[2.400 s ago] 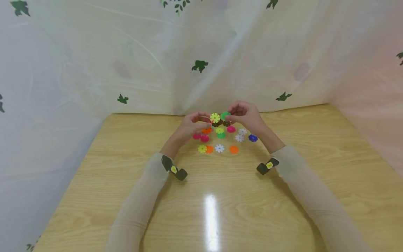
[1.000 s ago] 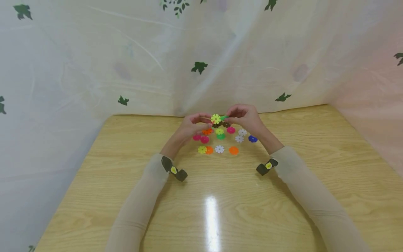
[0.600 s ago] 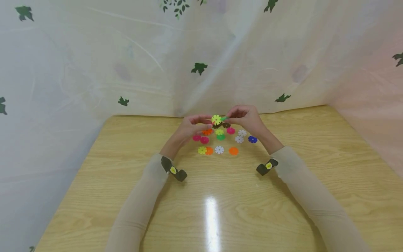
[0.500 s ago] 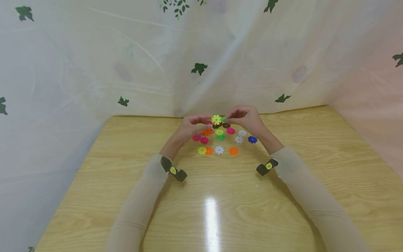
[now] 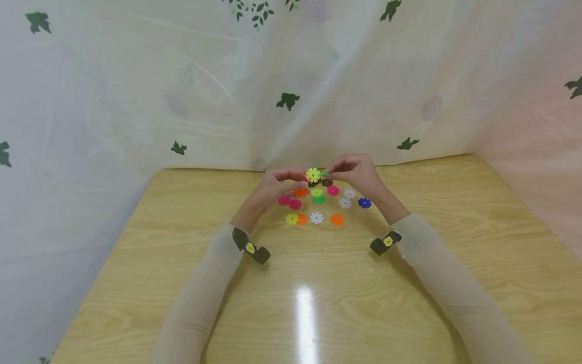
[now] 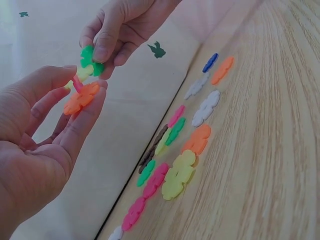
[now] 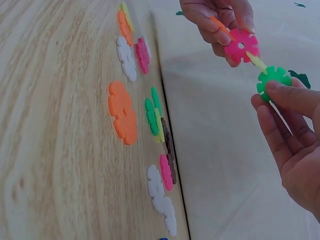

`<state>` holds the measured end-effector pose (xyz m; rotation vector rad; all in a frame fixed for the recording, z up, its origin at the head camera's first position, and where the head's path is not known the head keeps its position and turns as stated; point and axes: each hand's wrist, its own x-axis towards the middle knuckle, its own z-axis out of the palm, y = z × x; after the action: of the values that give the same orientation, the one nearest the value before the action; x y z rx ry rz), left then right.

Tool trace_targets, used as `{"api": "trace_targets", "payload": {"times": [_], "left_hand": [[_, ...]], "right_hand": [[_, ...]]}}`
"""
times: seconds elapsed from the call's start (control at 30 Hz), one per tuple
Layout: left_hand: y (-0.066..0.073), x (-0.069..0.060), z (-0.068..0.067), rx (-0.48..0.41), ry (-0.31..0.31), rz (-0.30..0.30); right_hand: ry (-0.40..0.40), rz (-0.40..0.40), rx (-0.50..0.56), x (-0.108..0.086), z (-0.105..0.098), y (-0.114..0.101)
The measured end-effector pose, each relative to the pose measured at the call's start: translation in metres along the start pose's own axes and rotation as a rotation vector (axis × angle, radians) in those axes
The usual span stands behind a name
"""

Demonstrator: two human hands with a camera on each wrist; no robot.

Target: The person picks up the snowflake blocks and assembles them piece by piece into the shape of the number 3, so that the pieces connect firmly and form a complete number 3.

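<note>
Above the table's far part, my left hand (image 5: 268, 192) grips an orange notched disc (image 6: 81, 98) between thumb and fingers. A pink disc (image 7: 242, 45) stands crosswise against the orange one, and a yellow disc (image 5: 312, 175) sits between the pink and a green disc (image 7: 274, 81). My right hand (image 5: 361, 174) pinches that green disc by thumb and fingertips. In the right wrist view the four colours form one chain between the hands, with green touching yellow. How deep the notches are pushed together cannot be told.
Loose discs lie on the wooden table (image 5: 254, 303) under and in front of the hands: white (image 5: 317, 218), orange (image 5: 337, 220), blue (image 5: 365, 202), pink (image 5: 295, 203), brown (image 5: 327, 182) and others. A pale curtain (image 5: 218, 101) hangs behind the table's far edge.
The green disc, first facing the head camera beside the yellow one, has been turned edge-on and now meets the yellow disc's right side. Both hands keep their hold.
</note>
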<state>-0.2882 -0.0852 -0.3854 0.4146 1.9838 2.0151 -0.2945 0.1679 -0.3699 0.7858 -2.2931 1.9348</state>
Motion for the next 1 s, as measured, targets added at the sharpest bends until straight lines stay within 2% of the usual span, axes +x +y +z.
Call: {"api": "trace_targets", "payload": {"times": [0.27,0.47,0.63,0.8,0.9,1.0], "left_hand": [[0.001,0.0,0.001,0.001,0.011,-0.016],[0.005,0.001,0.003,0.019,0.01,0.003],[0.005,0.001,0.003,0.056,0.01,0.042],[0.004,0.0,0.004,0.095,-0.034,0.082],[0.0,0.001,0.008,0.08,-0.046,0.116],[-0.003,0.002,0.012,0.041,-0.02,0.151]], "right_hand": [[0.0,0.016,0.007,-0.001,0.0,0.0],[0.009,0.035,-0.008,0.0,0.0,-0.002],[-0.001,0.009,0.0,0.002,0.003,-0.001],[-0.021,0.01,0.0,0.002,0.007,-0.002],[-0.034,0.013,-0.01,0.001,0.009,-0.003],[-0.044,0.014,-0.02,0.001,0.01,-0.003]]}}
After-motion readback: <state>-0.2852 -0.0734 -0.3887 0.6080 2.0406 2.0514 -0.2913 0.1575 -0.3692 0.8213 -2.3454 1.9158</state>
